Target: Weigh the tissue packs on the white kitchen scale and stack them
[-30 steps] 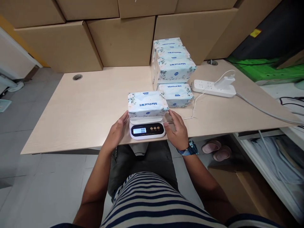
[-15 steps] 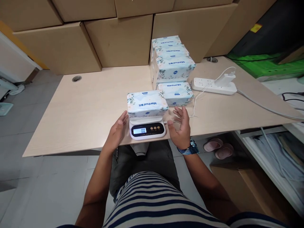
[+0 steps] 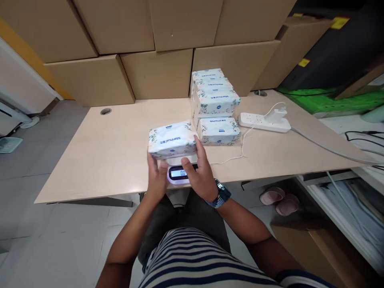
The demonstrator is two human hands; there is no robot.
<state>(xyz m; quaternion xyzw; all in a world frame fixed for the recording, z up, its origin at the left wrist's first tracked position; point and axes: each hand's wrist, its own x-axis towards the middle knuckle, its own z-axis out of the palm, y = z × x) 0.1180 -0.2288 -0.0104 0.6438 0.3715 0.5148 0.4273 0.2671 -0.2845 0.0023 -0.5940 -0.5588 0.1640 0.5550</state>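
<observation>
A pack of tissues (image 3: 172,138) in pale blue, floral wrapping is held between my two hands, slightly tilted over the scale. My left hand (image 3: 156,176) grips its left end, and my right hand (image 3: 201,174) grips the right end. Beneath it the white kitchen scale (image 3: 177,180) shows 0.0 on its lit display; my right hand hides its buttons. Just behind to the right, another tissue pack (image 3: 220,131) lies on the table in front of a stack of similar packs (image 3: 217,102).
A white power strip (image 3: 264,122) with a plugged-in adapter lies right of the stack, its thin cable (image 3: 231,160) running to the scale. Cardboard boxes (image 3: 159,76) form a wall behind the wooden table (image 3: 90,160). Pink slippers (image 3: 286,204) are on the floor at right.
Both hands have closed in from beside the scale onto the tissue pack. The pack has shifted left and tilted. The camera view has shifted too.
</observation>
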